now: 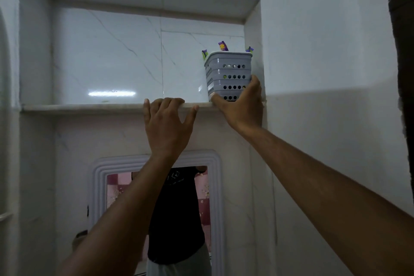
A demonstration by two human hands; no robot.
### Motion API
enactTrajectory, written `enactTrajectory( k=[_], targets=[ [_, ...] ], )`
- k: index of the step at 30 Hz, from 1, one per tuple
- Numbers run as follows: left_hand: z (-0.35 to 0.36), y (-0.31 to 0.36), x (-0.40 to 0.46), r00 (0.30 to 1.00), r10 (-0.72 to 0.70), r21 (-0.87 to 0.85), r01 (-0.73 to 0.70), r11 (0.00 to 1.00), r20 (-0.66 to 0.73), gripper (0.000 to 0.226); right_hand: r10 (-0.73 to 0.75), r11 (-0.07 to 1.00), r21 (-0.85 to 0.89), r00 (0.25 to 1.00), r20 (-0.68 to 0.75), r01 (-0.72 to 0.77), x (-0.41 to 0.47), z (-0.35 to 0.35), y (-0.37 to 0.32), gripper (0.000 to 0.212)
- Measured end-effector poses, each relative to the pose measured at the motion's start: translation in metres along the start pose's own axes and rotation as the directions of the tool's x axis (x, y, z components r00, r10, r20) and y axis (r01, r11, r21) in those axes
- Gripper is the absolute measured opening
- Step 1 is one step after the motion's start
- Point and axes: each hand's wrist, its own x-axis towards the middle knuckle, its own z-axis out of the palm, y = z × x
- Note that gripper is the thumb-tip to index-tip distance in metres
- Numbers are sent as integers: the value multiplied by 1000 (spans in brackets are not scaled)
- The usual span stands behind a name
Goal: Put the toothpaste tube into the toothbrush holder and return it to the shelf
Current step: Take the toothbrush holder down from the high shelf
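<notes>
Head view: both arms are raised toward a marble wall niche. The right hand (243,105) is clamped around the lower part of the grey perforated toothbrush holder (228,74), thumb at the left corner, fingers wrapped on the right side. The holder is set upright on the shelf (89,107), close against the niche's right wall. The left hand (168,123) is spread open, fingertips hooked over the shelf edge. Toothbrush heads (222,45) are seen above the rim; the toothpaste tube cannot be made out. A framed mirror (156,208) is mounted below.
</notes>
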Motion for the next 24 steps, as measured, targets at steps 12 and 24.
enactTrajectory(
  k=[12, 24],
  targets=[
    [-30, 32, -17, 992, -53, -90, 63, 994, 117, 62, -50, 958, 276, 993, -106, 78, -34, -62, -3, 135],
    [-61, 38, -182, 879, -128, -123, 206, 971, 460, 65, 120, 921, 350, 980, 156, -169, -197, -116, 101, 123]
  ],
)
